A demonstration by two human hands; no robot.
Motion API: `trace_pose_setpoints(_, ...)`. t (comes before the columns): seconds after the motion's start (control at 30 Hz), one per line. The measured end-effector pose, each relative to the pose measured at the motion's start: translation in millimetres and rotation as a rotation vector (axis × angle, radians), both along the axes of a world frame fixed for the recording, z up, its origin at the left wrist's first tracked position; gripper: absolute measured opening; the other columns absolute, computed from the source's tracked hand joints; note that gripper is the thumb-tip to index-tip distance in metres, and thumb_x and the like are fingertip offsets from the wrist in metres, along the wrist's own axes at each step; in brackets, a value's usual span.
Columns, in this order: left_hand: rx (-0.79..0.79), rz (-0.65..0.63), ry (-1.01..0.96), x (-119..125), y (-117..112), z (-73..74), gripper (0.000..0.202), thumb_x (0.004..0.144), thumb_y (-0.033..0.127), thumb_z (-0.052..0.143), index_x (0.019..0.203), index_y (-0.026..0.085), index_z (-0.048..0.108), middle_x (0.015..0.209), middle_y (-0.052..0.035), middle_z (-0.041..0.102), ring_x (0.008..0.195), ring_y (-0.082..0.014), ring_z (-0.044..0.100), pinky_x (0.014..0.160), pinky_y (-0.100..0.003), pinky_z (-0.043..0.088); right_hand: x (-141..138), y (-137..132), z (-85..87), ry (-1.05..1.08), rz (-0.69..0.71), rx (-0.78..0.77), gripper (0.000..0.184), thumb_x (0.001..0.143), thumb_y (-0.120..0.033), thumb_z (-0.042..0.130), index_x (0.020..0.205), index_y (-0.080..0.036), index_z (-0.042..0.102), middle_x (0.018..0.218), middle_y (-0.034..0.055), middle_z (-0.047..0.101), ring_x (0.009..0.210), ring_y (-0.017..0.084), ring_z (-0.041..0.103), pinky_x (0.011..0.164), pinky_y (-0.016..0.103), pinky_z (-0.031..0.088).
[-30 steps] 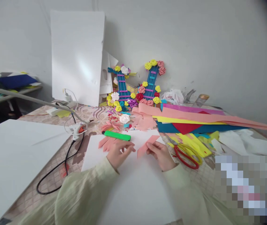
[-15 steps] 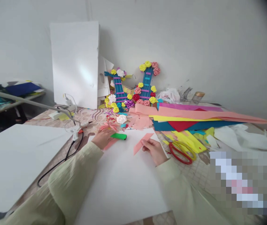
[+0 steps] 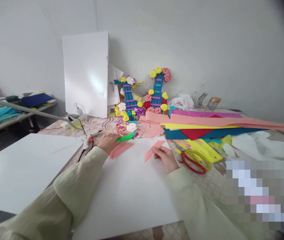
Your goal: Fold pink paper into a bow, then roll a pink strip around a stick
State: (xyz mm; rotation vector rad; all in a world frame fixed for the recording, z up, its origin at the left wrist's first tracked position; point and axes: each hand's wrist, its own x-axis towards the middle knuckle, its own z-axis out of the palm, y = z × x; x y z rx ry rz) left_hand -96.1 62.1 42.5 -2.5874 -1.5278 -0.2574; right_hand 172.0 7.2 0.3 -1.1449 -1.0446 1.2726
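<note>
Over the white board (image 3: 132,193): a pink strip at the right hand, a green stick at the left

The right hand (image 3: 166,157) is closed in a pinch, thumb and fingers on the right-hand edge of the pink strip (image 3: 151,153). That strip's long axis slants from near left to far right, its lower end pointing back towards the person's left side.

The left hand (image 3: 108,142) is the farther one from it – to its left and slightly beyond, with bare board between. Palm down and partly curled, it covers one end of the green stick (image 3: 126,137), whose other end juts out rightwards with a slight tilt away from the person. Whether the fingers grip the stick or only rest on it, I cannot tell.

Just beside that hand, on its right and nearer side, a pile of pink strips (image 3: 122,150) fans over the board, slanting much like the held one – so the left hand is clearly nearer to the pile. Right of the right hand, on the surface (image 3: 206,185), lie scissors (image 3: 194,166).
</note>
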Motion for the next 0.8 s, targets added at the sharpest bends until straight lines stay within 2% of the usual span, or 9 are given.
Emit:
trace_pose_setpoints(0.13, -0.051, 0.082, -0.018, -11, 3, 1.7, 0.029, 0.083, 0.03, 0.045, 0.108, 0.015, 0.048, 0.109, -0.0077, 0.051, 0.097, -0.0196, 0.05, 0.082, -0.04, 0.042, 1, 0, -0.9, -0.004, -0.008, -0.006, 0.031, 0.057, -0.044, 0.065, 0.063, -0.014, 0.061, 0.048, -0.0013, 0.052, 0.049, 0.01, 0.046, 0.051, 0.024, 0.036)
trace_pose_setpoints(0.27, -0.134, 0.157, -0.028, -23, 0, 2.3, 0.027, 0.083, 0.031, 0.045, 0.104, 0.014, 0.049, 0.103, -0.0069, 0.053, 0.089, -0.0166, 0.053, 0.076, -0.037, 0.046, 2, 1, -0.5, -0.01, -0.015, -0.015, 0.03, 0.058, -0.043, 0.065, 0.062, -0.014, 0.06, 0.048, -0.0016, 0.052, 0.049, 0.01, 0.047, 0.052, 0.024, 0.037)
trace_pose_setpoints(0.47, -0.173, 0.28, -0.058, -39, -27, 6.3, 0.029, 0.081, 0.029, 0.038, 0.1, 0.015, 0.055, 0.09, -0.0065, 0.062, 0.083, -0.0201, 0.058, 0.071, -0.028, 0.043, 2, 0, -0.6, -0.015, -0.004, -0.012, 0.027, 0.06, -0.042, 0.064, 0.061, -0.015, 0.059, 0.048, -0.0022, 0.052, 0.049, 0.009, 0.046, 0.052, 0.023, 0.036)
trace_pose_setpoints(0.6, -0.204, 0.34, -0.063, -50, -40, 3.8, 0.035, 0.079, 0.03, 0.036, 0.108, 0.019, 0.051, 0.089, -0.0067, 0.063, 0.079, -0.0209, 0.059, 0.066, -0.029, 0.043, 1, -1, 0.0, -0.014, 0.002, -0.008, 0.028, 0.06, -0.042, 0.064, 0.06, -0.015, 0.058, 0.048, -0.0022, 0.051, 0.049, 0.009, 0.046, 0.052, 0.023, 0.035)
trace_pose_setpoints(0.7, -0.222, 0.354, -0.054, -57, -39, -0.8, 0.037, 0.077, 0.028, 0.036, 0.111, 0.02, 0.048, 0.095, -0.0075, 0.062, 0.081, -0.0208, 0.058, 0.068, -0.03, 0.042, 0, -1, 0.5, -0.013, 0.007, -0.004, 0.029, 0.059, -0.043, 0.064, 0.061, -0.015, 0.059, 0.048, -0.002, 0.051, 0.049, 0.009, 0.046, 0.052, 0.024, 0.036)
trace_pose_setpoints(0.8, -0.217, 0.384, -0.045, -62, -34, -4.3, 0.034, 0.076, 0.027, 0.037, 0.106, 0.018, 0.051, 0.097, -0.0094, 0.06, 0.083, -0.0218, 0.057, 0.069, -0.03, 0.042, 0, -1, 0.2, -0.012, 0.009, -0.001, 0.03, 0.058, -0.044, 0.064, 0.062, -0.014, 0.06, 0.049, -0.0016, 0.051, 0.049, 0.01, 0.046, 0.052, 0.024, 0.037)
